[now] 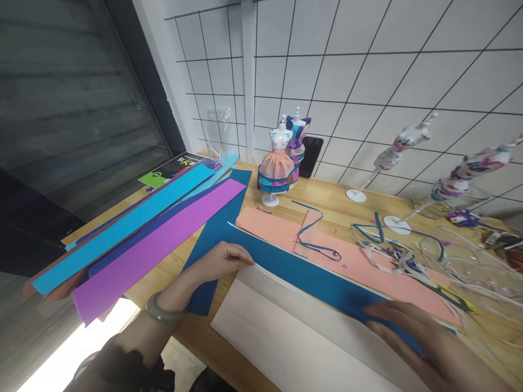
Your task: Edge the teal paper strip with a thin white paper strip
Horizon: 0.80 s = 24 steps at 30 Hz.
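Note:
A long blue paper strip (281, 262) with a white edge or underside stretches across the table in front of me. At its left end, my left hand (229, 258) is closed, pinching the near edge between thumb and fingers. Over its right part lies my right hand (412, 329), fingers stretched out and slightly blurred. Closer to me is a large folded pale sheet (281, 332). Beyond the blue strip rests a salmon-pink strip (351, 256), with a narrow blue ribbon (321, 247) curled on top. A wider dark-blue piece (204, 288) passes beneath at the left.
Strips of colour, including a purple one (163, 247) and a bright blue one (122, 228), overhang the table's left edge. Small dress forms stand behind, one in a tiered skirt (277, 166). Yellow-handled scissors (453, 298) lie among scraps at right. A phone (312, 155) leans on the tiled wall.

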Available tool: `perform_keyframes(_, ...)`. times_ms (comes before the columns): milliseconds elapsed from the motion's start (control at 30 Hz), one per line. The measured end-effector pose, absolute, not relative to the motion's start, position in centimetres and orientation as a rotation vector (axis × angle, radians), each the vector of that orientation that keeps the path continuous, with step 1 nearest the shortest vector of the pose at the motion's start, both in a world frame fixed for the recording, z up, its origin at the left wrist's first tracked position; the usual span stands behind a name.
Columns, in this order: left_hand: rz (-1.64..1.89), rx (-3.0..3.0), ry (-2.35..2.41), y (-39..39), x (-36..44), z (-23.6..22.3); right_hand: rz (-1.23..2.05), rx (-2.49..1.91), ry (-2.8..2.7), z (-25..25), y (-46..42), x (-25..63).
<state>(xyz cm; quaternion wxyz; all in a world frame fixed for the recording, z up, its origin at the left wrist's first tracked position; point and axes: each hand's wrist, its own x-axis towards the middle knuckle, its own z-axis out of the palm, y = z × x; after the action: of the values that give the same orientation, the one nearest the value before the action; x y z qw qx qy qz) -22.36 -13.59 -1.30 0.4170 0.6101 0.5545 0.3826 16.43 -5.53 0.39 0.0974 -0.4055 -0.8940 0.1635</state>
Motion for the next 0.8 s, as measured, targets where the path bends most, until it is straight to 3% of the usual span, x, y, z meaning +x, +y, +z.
perform_keyframes(167, 1.026, 1.496, 1.365, -13.8, -22.7, -1.4, 0.925, -1.102, -2.717, 2.4, -5.2, 7.9)
perform_keyframes(367, 1.039, 1.495, 1.331, -13.9, -22.9, -1.2, 1.349, -1.114, -2.633, 3.3, -6.0, 5.7)
perform_keyframes(800, 1.003, 1.418, 1.327, -14.1, -22.7, -0.9, 1.12, -1.191, -2.694, 1.8, -6.3, 6.3)
